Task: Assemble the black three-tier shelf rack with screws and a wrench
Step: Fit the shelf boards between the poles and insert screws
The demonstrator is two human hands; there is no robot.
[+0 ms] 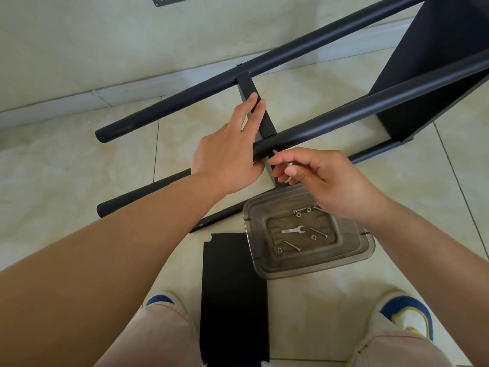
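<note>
A person crouches over a partly built black shelf rack (pixel 312 83) lying on its side on a pale tiled floor (pixel 79 160), beside a cream wall with a skirting board. The left hand (pixel 232 147) grasps a narrow black shelf panel (pixel 248 88) set crosswise between two round black posts, its fingers curled over the panel's far edge and its palm against the nearer post (pixel 357 112). The right hand (pixel 322 178) pinches a silver screw (pixel 277 156) between thumb and fingertips, the screw's tip touching or just at a small hole in that nearer post, right where the panel meets it. A larger black shelf panel (pixel 434 64) stands fixed between the posts at upper right.

Just below the right hand sits a clear smoky plastic tray (pixel 367 250) on the floor, holding a small flat silver wrench (pixel 292 230), several loose screws (pixel 291 245) and small nuts (pixel 313 237). Another flat black panel (pixel 232 295) lies on the tiles between the person's knees, touching the tray's left side. Further black posts rest on the floor beneath the forearms, one (pixel 143 194) showing small holes near its end.

Beige trousers and white shoes with blue and yellow trim (pixel 407 316) show at the bottom edge. No brand name, label or legible writing is visible on the rack parts, the tray or the shoes.
</note>
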